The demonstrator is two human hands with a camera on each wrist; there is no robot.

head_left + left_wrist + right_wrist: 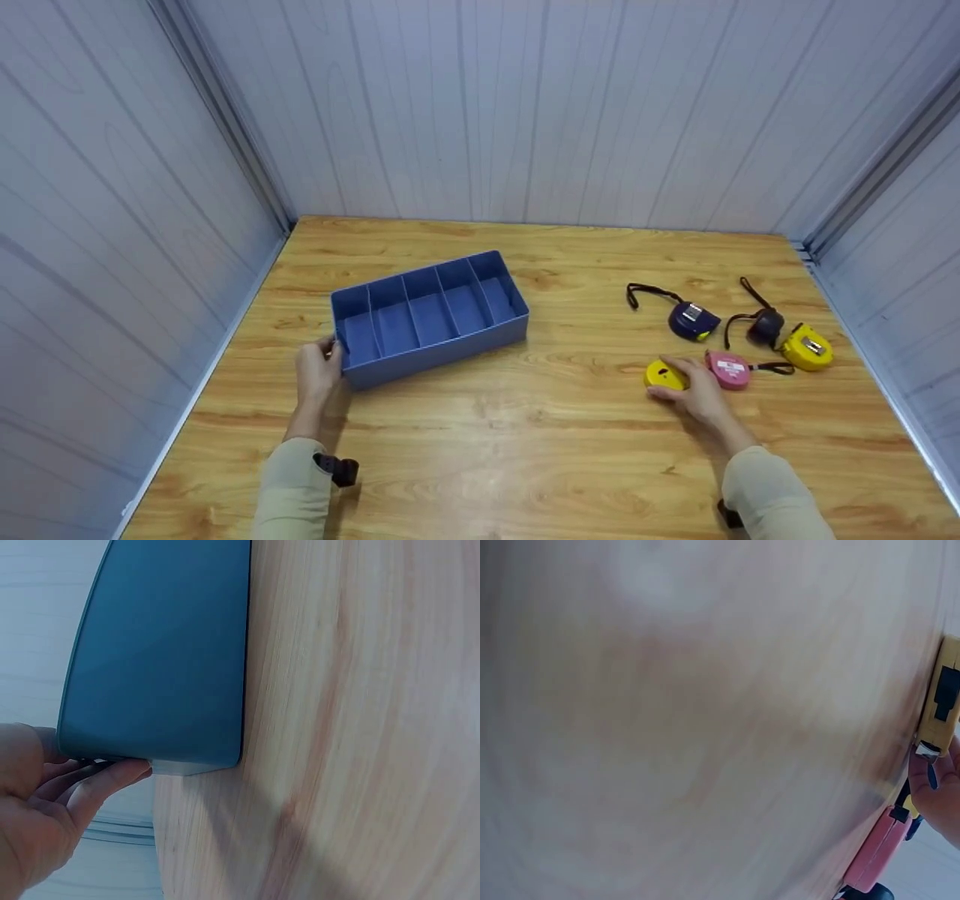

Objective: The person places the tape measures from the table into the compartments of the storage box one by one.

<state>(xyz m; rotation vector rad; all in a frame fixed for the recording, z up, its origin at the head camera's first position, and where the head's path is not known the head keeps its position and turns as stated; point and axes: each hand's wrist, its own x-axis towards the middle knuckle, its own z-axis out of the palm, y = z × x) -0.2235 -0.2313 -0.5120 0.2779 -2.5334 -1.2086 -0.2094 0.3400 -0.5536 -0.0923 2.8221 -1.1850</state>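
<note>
A blue box (435, 352), split by thin dividers into several compartments, sits at a slant on the left half of the wooden table. My left hand (313, 375) grips its near-left end, the thumb and fingers pinching the end wall, as the left wrist view also shows on the box (157, 652). Over on the right, my right hand (703, 394) holds a round yellow tape measure (661, 375) between thumb and fingers. At the edge of the right wrist view, the yellow tape measure (937, 701) stands close over the tabletop. Just behind the right hand lies a pink tape measure (729, 370) with a strap.
A dark blue tape measure (691, 321), a small black tape measure (766, 326) and a second yellow tape measure (808, 347) lie farther right. Pale panel walls (495, 112) close in the table (525, 465) at the back and both sides.
</note>
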